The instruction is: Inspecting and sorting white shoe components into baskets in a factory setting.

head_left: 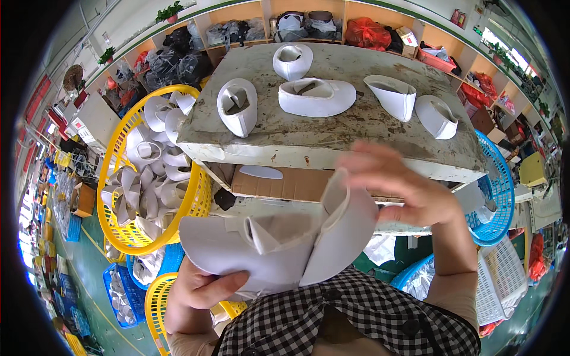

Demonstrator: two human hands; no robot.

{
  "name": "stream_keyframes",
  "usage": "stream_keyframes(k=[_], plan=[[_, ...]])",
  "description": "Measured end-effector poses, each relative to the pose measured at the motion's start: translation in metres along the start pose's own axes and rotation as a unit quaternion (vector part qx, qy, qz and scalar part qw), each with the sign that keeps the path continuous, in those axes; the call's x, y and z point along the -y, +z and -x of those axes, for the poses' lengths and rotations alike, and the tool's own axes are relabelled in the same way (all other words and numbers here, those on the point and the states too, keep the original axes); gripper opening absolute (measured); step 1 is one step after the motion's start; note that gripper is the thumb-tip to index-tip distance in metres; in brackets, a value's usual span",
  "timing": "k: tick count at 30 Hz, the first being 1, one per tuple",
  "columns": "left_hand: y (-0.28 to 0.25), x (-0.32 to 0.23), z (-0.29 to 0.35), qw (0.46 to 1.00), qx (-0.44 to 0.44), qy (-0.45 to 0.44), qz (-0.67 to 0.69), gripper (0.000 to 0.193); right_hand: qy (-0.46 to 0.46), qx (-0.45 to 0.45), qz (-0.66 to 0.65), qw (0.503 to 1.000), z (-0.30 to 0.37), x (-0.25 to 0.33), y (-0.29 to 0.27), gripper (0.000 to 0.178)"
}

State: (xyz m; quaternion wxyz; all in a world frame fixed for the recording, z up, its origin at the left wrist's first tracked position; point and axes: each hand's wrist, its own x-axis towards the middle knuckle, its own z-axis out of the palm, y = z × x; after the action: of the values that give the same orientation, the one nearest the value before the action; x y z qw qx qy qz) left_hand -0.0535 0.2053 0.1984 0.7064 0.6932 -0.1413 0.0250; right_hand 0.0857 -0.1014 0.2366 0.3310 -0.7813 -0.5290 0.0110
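Note:
In my left hand [205, 285] are white shoe-upper pieces [273, 267], gripped by their lower left side in front of my chest. A second curved white part [350, 237] overlaps them on the right. I cannot tell whether the two are joined. Beside its top edge is my right hand [398, 184], slightly smeared by motion, fingers stretched out and thumb apart. Ahead, on a stained grey worktable [249, 130], stand several formed white uppers, among them a long one [317, 101] in the middle, a round one [237, 107] at left and another [436, 115] at right.
A yellow basket [104, 178] packed with white uppers stands left of the table. Under the tabletop, an open shelf holds cardboard [282, 184]. Blue baskets [502, 196] and a white crate [502, 273] are at right. Cubbies with bags [231, 32] line the back.

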Motion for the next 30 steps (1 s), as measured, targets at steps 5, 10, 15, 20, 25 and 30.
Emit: stream_keyframes(k=[5,10,15,20,25,30], plan=[[-0.015,0.007,0.020,0.984,-0.079,-0.055,0.149,0.048,-0.041,0.185,-0.263,0.946,0.009,-0.022,0.029,0.029],[-0.030,0.020,0.041,0.911,-0.297,-0.070,0.278,0.051,-0.108,0.150,-0.260,0.948,-0.020,-0.008,0.032,0.021],[-0.039,0.021,0.070,0.884,-0.378,-0.021,0.275,0.049,-0.172,0.169,-0.182,0.953,-0.073,-0.001,0.028,0.016],[-0.103,0.044,0.161,0.793,-0.544,0.079,0.262,0.037,-0.207,0.228,-0.164,0.937,-0.128,-0.011,-0.001,0.009],[-0.110,0.041,0.208,0.719,-0.668,0.116,0.154,0.034,0.027,-0.095,-0.045,0.994,-0.206,-0.065,-0.020,0.018],[-0.088,0.046,0.153,0.796,-0.586,0.062,0.136,0.043,0.120,-0.122,0.178,0.969,-0.286,-0.170,0.008,0.025]])
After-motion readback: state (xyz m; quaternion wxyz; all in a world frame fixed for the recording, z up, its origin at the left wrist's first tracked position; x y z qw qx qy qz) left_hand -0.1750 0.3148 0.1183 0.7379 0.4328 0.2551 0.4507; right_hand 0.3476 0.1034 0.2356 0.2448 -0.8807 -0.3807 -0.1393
